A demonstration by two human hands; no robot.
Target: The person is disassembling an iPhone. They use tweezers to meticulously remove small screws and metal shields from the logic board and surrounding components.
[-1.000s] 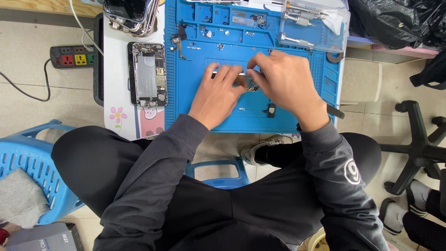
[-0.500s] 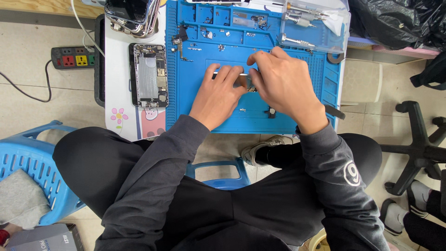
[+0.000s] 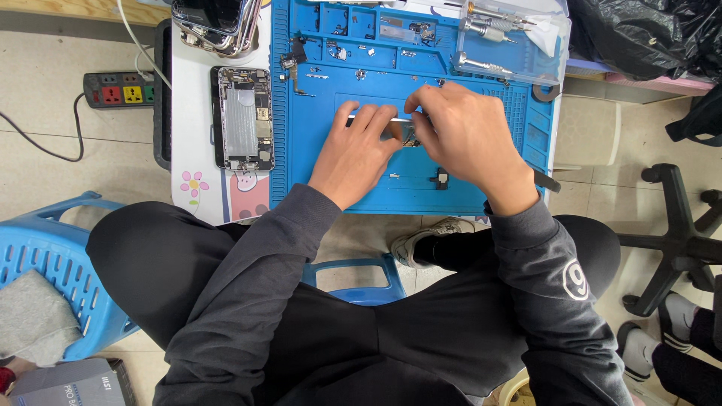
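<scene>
Pinching small metal part (image 3: pixel 401 129) w/ both hands, left hand (image 3: pixel 353 154) & right hand (image 3: pixel 466 139) together, on blue mat (image 3: pixel 466 199); grey box (image 3: pixel 71 383) bottom-left.

The work mat (image 3: pixel 316 150) looks like matt blue rubber, moulded with ridges and small trays. The opened phone (image 3: pixel 242 119) beside it shows dull grey metal inside. The screwdrivers (image 3: pixel 489 30) are shiny steel, lying in a clear plastic tray (image 3: pixel 553 53). The sleeves (image 3: pixel 256 301) are soft dark cloth; the stool (image 3: pixel 53 248) is glossy blue plastic.
</scene>
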